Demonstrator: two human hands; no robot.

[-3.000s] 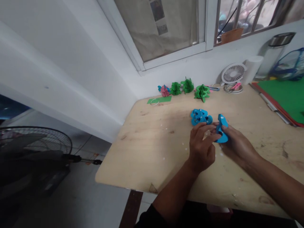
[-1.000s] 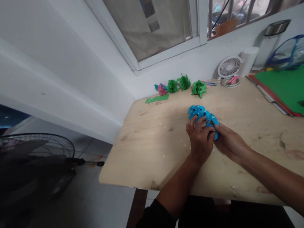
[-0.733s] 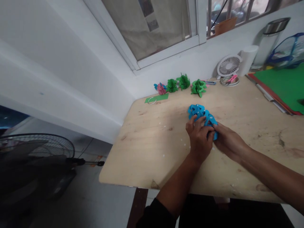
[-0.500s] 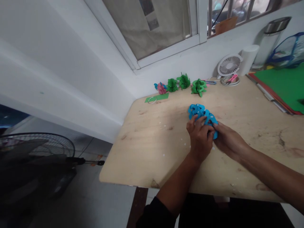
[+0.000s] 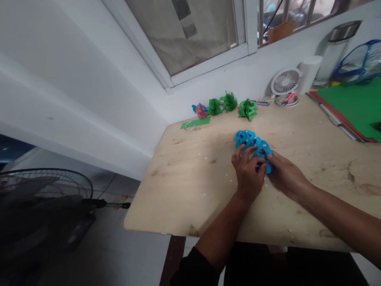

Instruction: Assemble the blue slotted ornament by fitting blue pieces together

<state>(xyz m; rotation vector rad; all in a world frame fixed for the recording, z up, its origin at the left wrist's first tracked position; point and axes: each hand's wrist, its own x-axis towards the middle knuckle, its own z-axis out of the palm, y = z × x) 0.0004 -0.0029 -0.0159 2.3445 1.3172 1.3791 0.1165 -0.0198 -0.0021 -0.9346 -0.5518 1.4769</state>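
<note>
A blue folded-paper ornament (image 5: 245,137), made of looped cut pieces with small pale tape-like patches, is held just above the wooden table (image 5: 178,178). My left hand (image 5: 248,171) has its fingers closed on the near side of it, thumb and forefinger pinching a loop. From the right, my right hand (image 5: 284,172) grips the ornament's right end between thumb and fingers; its lower fingers are hidden. Toward the wall stand several finished-looking paper pieces: a green one (image 5: 247,109), two more green ones beside it, and a pink and blue one (image 5: 201,111).
A green paper strip (image 5: 202,122) with a ring (image 5: 189,126) lies at the back left. Along the wall are a small white fan (image 5: 285,81), a cable coil (image 5: 287,101) and a glass bottle (image 5: 337,53). Green sheets (image 5: 354,103) lie at right; a floor fan (image 5: 47,198) stands left.
The camera view has shifted very slightly. Both hands keep their hold on the blue paper ornament, with hardly any movement of the fingers.
</note>
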